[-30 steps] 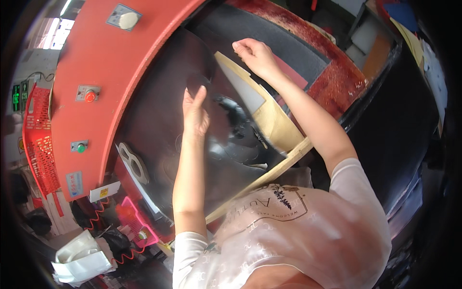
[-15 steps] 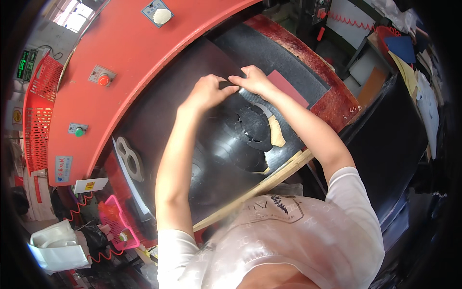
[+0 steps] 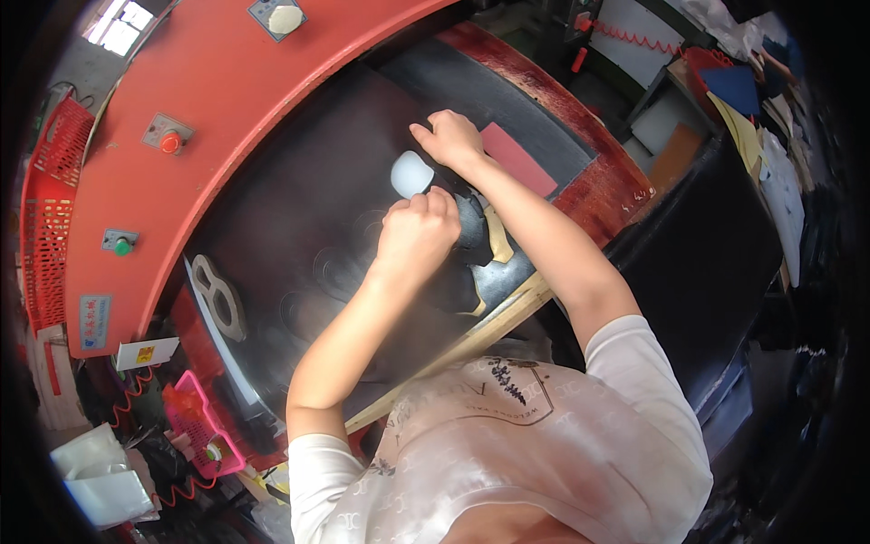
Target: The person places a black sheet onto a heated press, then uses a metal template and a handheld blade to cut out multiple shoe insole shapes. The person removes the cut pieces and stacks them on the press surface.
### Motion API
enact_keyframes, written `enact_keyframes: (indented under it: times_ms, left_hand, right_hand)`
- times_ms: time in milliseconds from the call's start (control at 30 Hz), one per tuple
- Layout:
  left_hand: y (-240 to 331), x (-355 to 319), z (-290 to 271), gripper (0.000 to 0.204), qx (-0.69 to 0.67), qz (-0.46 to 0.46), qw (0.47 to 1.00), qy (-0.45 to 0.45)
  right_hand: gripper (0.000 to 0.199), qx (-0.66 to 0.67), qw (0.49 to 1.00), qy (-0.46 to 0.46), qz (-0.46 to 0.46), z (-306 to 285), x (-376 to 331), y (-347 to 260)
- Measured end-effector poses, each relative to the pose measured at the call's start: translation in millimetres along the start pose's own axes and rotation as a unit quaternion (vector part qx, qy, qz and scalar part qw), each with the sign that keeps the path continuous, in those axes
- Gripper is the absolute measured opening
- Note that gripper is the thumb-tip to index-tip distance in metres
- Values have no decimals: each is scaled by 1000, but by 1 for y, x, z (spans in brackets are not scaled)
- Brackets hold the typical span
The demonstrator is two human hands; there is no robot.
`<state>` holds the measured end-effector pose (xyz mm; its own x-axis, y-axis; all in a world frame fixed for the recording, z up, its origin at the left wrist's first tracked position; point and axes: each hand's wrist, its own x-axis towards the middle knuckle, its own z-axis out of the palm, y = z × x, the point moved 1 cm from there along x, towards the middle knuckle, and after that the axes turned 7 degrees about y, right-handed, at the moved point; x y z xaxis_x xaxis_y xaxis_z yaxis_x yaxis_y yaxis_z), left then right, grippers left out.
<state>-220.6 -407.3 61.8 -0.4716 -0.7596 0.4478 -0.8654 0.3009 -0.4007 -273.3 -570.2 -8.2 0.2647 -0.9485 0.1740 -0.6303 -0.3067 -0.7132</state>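
A dark, glossy sheet [image 3: 299, 208] covers the work surface of a red machine, with rounded outlines faintly visible on it. My left hand [image 3: 419, 227] is over the sheet, fingers curled closed; what they hold is hidden. Touching its knuckles, or just beyond them, is a pale rounded patch [image 3: 410, 174], whether a loose piece or an opening I cannot tell. Farther away, my right hand [image 3: 450, 140] hovers near the sheet with its thumb apart from bent fingers and nothing visible in them. Right of my left hand lie dark cut pieces [image 3: 469, 222] and a cream strip [image 3: 498, 238].
A grey figure-eight-shaped cutting die [image 3: 219, 297] lies at the left edge. The red machine beam [image 3: 208, 100] with buttons curves across the back left. A wooden bar [image 3: 480, 337] runs along the near edge. A pink-red sheet [image 3: 518, 160] lies beyond my right forearm.
My left hand has moved nearer to me and rightward, curling closed, away from my right hand. The pale rounded patch now shows between them. The whole view has shifted slightly.
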Motion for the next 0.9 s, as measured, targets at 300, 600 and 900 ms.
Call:
enact_keyframes:
  times_ms: [300,600,900]
  left_hand:
    - [34,-26,-61,15,-399,-121,904,98]
    - [-91,-69,-5,37,-447,-414,791,-42]
    - [-9,-115,10,84,-296,-118,948,-5]
  right_hand:
    - [46,-49,992,68,-98,-29,2,11]
    - [32,248,936,-245,-46,-65,-89,42]
    - [41,88,939,-331,-32,-60,-137,53]
